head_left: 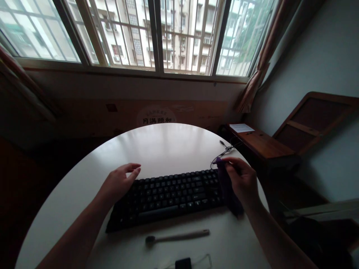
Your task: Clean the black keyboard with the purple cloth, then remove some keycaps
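"Lit from where?"
"From the window [157, 37] up front, bright and washed out in its outer panes [36, 33]."
"And away from it?"
"Falls off into deep shadow, nearly black at the left edge and lower right."
"Any glare?"
"Throws soft, pale reflections across the white table [168, 149]."
"Sharp?"
"Only partly: softens the key legends on the keyboard [174, 194], loses detail in the dark purple cloth [227, 188], and stretches the outer panes toward the corners."

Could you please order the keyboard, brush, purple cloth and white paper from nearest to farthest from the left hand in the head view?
1. Keyboard: right beside the left hand.
2. Brush: in front of the keyboard.
3. Purple cloth: right, in the right hand.
4. White paper: far right, on the wooden desk.
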`<state>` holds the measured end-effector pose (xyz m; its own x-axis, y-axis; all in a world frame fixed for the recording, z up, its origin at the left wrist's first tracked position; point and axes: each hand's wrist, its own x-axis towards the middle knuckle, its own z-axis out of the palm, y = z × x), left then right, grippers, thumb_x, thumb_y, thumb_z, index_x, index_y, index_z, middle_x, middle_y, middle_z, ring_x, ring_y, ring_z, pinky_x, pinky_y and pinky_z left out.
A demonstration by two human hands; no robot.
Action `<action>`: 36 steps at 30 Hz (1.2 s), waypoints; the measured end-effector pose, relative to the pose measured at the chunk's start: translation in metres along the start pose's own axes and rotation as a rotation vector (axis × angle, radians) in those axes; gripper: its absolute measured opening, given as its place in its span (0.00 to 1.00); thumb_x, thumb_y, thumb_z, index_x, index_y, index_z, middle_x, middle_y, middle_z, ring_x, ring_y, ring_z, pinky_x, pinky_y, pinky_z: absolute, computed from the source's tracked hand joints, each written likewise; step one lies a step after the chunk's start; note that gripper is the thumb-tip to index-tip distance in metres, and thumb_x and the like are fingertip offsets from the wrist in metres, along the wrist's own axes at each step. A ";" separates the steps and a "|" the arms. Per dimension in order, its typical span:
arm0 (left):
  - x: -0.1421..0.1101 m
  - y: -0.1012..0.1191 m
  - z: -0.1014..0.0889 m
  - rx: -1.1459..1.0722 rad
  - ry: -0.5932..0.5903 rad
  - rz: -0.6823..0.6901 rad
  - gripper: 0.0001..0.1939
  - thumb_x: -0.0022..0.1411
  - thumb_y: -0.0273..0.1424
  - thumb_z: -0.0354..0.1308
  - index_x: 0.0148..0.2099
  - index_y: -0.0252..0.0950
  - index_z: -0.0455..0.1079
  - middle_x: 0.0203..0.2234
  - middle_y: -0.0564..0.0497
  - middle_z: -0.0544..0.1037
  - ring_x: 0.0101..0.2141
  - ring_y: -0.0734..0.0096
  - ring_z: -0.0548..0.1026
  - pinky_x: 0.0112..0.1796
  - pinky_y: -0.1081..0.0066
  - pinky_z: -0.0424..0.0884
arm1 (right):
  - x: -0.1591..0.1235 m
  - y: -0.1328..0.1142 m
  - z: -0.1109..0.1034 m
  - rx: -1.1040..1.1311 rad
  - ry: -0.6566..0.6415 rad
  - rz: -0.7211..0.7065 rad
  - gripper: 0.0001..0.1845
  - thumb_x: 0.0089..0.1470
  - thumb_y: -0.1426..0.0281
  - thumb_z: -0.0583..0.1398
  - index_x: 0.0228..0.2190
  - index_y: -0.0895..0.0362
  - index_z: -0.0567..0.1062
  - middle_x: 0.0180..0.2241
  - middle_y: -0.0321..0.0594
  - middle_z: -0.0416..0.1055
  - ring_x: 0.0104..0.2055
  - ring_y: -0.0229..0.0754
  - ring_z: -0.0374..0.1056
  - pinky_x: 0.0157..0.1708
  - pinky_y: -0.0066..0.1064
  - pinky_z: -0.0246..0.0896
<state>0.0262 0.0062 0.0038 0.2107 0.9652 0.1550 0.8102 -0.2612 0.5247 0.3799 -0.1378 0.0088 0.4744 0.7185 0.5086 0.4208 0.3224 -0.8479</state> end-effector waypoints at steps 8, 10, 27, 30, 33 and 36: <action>0.001 0.001 0.005 0.058 0.005 0.103 0.25 0.57 0.48 0.49 0.45 0.38 0.77 0.39 0.47 0.82 0.39 0.56 0.79 0.44 0.64 0.73 | 0.014 0.001 -0.020 -0.011 0.309 -0.149 0.15 0.57 0.62 0.61 0.44 0.55 0.74 0.28 0.35 0.70 0.24 0.36 0.61 0.23 0.27 0.56; 0.000 0.004 0.005 0.081 0.013 0.134 0.25 0.57 0.47 0.48 0.45 0.38 0.77 0.40 0.46 0.82 0.40 0.56 0.79 0.45 0.64 0.72 | 0.018 0.004 -0.025 -0.006 0.341 -0.159 0.15 0.57 0.61 0.60 0.43 0.56 0.73 0.28 0.35 0.70 0.25 0.36 0.61 0.23 0.28 0.56; -0.007 0.019 0.003 0.126 -0.088 0.389 0.20 0.63 0.45 0.49 0.47 0.40 0.75 0.45 0.47 0.79 0.45 0.57 0.77 0.46 0.62 0.72 | 0.022 0.026 -0.021 0.042 0.374 -0.073 0.12 0.55 0.64 0.58 0.36 0.58 0.76 0.35 0.40 0.75 0.39 0.44 0.69 0.39 0.35 0.63; -0.008 0.021 0.006 0.110 -0.126 0.404 0.20 0.64 0.44 0.49 0.48 0.40 0.75 0.45 0.46 0.79 0.45 0.57 0.77 0.47 0.62 0.72 | 0.020 0.026 -0.020 0.053 0.345 -0.081 0.11 0.56 0.64 0.58 0.35 0.57 0.76 0.35 0.40 0.75 0.39 0.44 0.69 0.40 0.35 0.63; -0.010 0.023 0.010 0.095 -0.154 0.423 0.20 0.64 0.44 0.50 0.48 0.41 0.75 0.46 0.46 0.79 0.46 0.57 0.77 0.48 0.61 0.72 | 0.020 0.029 -0.019 0.054 0.314 -0.088 0.11 0.56 0.64 0.58 0.35 0.57 0.77 0.35 0.40 0.74 0.39 0.44 0.69 0.40 0.35 0.64; -0.012 0.024 0.014 0.098 -0.162 0.440 0.20 0.64 0.44 0.50 0.50 0.41 0.74 0.48 0.46 0.78 0.48 0.56 0.76 0.50 0.59 0.71 | 0.019 0.030 -0.018 0.048 0.293 -0.089 0.11 0.56 0.64 0.58 0.35 0.57 0.77 0.35 0.40 0.75 0.39 0.45 0.70 0.40 0.36 0.64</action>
<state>0.0512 -0.0114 0.0032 0.6211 0.7555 0.2085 0.6712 -0.6501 0.3561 0.4152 -0.1251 -0.0043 0.6432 0.4798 0.5967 0.4370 0.4100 -0.8006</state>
